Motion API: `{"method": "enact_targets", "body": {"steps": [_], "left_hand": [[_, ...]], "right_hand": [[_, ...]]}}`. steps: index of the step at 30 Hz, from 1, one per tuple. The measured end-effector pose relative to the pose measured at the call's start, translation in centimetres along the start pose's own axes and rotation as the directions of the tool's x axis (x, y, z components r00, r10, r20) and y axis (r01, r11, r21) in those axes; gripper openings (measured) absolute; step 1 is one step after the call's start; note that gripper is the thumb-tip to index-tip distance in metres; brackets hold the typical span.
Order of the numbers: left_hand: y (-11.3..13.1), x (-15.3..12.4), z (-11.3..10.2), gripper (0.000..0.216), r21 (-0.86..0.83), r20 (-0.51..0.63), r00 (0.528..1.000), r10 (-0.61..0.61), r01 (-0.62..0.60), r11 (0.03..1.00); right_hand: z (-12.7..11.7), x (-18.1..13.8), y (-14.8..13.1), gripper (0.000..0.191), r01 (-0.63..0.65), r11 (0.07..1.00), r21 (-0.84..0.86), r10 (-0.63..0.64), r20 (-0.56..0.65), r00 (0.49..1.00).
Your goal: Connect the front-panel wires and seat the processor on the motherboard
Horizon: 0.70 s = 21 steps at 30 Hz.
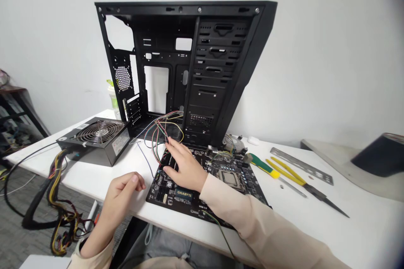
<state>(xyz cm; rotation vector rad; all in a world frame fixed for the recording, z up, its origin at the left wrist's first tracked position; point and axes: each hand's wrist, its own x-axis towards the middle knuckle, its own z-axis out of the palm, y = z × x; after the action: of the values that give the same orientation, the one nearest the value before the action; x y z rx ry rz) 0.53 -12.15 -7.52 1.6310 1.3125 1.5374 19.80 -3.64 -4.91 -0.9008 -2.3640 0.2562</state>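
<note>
A black motherboard (pixel 184 206) marked GIGABYTE lies flat on the white table, with a metal CPU socket (pixel 230 178) on it. Over its left part stretches my right hand (pixel 185 167), open, thumb and fingers apart, close to thin coloured wires (pixel 154 136). These wires run from the black computer case (pixel 217 109) to the board's left edge; my fingers partly hide the board beneath. My left hand (pixel 123 191) hovers or rests at the table's front edge, left of the board, fingers curled in with the thumb over them. Nothing shows in it.
A power supply (pixel 115 151) with a fan grille sits at left, its bundled cables (pixel 55 189) hanging off the edge. On the right lie a green-yellow screwdriver (pixel 265 165), yellow-handled pliers (pixel 290 174) and a metal strip (pixel 303 165). A CPU cooler (pixel 235 145) stands behind the board.
</note>
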Motion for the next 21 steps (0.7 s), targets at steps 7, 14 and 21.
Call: {"method": "enact_targets", "body": {"steps": [7,14,21], "left_hand": [[0.2,0.1,0.0,0.044,0.031,-0.003,1.000,-0.001,0.001,1.000],[0.5,0.1,0.2,0.041,0.053,-0.009,1.000,0.007,-0.007,0.999],[0.8,1.1,-1.3,0.046,0.058,-0.128,0.991,0.046,-0.039,0.998]], "right_hand": [[-0.2,0.0,-0.2,0.065,0.023,1.000,0.013,-0.024,0.062,0.998],[-0.9,0.2,-0.6,0.066,-0.030,0.999,-0.037,0.036,0.168,0.985],[-3.0,-0.1,-1.4,0.066,-0.188,0.972,-0.140,0.204,0.115,0.972]]}}
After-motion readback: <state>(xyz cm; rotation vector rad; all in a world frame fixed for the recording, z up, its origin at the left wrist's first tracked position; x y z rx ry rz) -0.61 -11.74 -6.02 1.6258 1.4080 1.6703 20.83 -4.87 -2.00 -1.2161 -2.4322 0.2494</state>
